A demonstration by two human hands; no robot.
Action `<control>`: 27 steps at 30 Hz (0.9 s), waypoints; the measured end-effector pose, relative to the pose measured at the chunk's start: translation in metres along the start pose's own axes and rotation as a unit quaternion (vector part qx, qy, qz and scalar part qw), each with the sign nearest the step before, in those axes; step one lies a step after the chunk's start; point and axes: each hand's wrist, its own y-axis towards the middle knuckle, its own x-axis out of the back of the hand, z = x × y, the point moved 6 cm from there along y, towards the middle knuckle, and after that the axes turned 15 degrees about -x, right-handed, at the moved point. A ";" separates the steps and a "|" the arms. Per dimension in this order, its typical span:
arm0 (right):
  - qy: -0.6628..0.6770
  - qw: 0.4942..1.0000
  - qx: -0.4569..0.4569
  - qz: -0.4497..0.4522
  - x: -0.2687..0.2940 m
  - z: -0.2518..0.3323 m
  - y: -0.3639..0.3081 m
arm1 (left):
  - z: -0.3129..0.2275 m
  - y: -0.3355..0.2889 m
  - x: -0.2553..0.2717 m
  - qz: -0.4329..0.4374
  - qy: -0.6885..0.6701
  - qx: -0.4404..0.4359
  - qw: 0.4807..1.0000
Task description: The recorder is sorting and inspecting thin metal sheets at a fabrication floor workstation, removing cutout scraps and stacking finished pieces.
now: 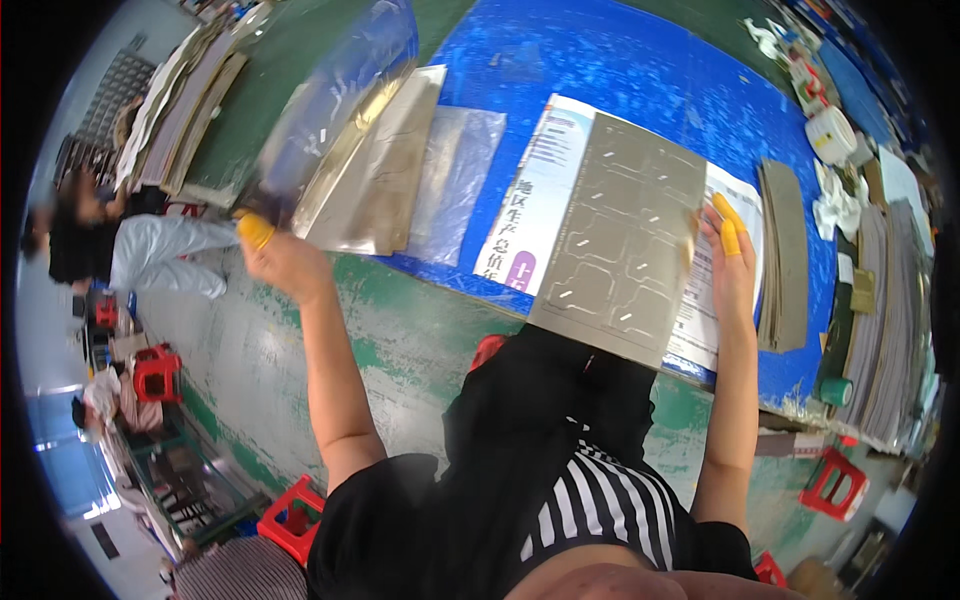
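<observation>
Blue table (pixel 640 60) below us, newspaper (pixel 550 150) spread on it, and on top lies the grey outlined sheet (pixel 625 230), right at the near edge! Out wide, the left hand (pixel 285 262) pinches a clear film (pixel 340 130), well apart from that sheet; separating looks done, setting down looks left, while the right hand (pixel 735 265) sits at the sheet's right edge, grip impossible to tell.

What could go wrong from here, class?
The bluish transparent plastic sheet seems held only near its lower end by the yellow-capped left hand, so it might bend or slip. The rectangular grey board with pale outlines could shift if bumped: its near end reaches the edge of the scuffed blue table, close to the person's black clothing.
</observation>
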 end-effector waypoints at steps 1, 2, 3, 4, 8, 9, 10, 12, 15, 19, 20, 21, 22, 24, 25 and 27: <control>0.004 1.000 0.014 0.012 0.002 0.001 0.000 | -0.004 -0.001 -0.003 -0.020 -0.068 0.042 0.997; 0.010 0.999 0.025 0.030 -0.001 0.002 0.000 | -0.010 -0.001 -0.001 -0.040 -0.128 0.081 0.988; 0.001 1.000 0.014 0.016 -0.001 0.004 -0.001 | -0.022 -0.006 -0.008 -0.034 -0.136 0.089 0.986; 0.001 1.000 0.014 0.007 0.002 0.002 0.000 | -0.028 -0.017 -0.017 -0.037 -0.175 0.191 0.965; 0.009 0.999 0.008 0.035 0.000 0.002 0.001 | -0.017 -0.069 -0.025 -0.052 -0.224 0.399 0.887; 0.005 0.999 0.010 0.034 -0.003 0.005 -0.001 | -0.016 -0.079 -0.025 -0.048 -0.225 0.403 0.886; 0.002 0.999 0.012 0.033 -0.004 0.008 -0.003 | -0.012 -0.091 -0.022 -0.063 -0.203 0.425 0.880; -0.008 1.000 0.006 0.025 -0.002 0.007 -0.004 | -0.015 -0.107 -0.019 -0.077 -0.178 0.446 0.874; -0.030 0.999 0.001 0.017 -0.002 0.008 -0.004 | -0.018 -0.121 -0.021 -0.002 -0.200 0.468 0.861; -0.045 0.999 -0.001 0.011 0.003 0.003 -0.004 | -0.012 -0.137 -0.013 0.014 -0.214 0.485 0.848; -0.044 0.999 -0.002 0.015 0.001 0.002 -0.004 | -0.012 -0.141 -0.013 0.003 -0.238 0.494 0.837; -0.057 0.998 -0.010 0.005 0.000 0.004 -0.005 | -0.013 -0.144 -0.014 -0.009 -0.262 0.501 0.825; -0.072 0.997 -0.017 -0.005 -0.001 0.005 -0.006 | -0.013 -0.144 -0.013 -0.012 -0.259 0.500 0.827; -0.090 0.996 -0.022 -0.009 -0.006 0.007 -0.008 | -0.014 -0.145 -0.013 0.006 -0.255 0.504 0.825; -0.096 0.995 -0.017 -0.002 -0.007 0.008 -0.008 | -0.015 -0.146 -0.013 0.003 -0.282 0.507 0.814; -0.102 0.995 -0.011 0.007 -0.005 0.007 -0.007 | -0.015 -0.150 -0.011 0.005 -0.270 0.503 0.821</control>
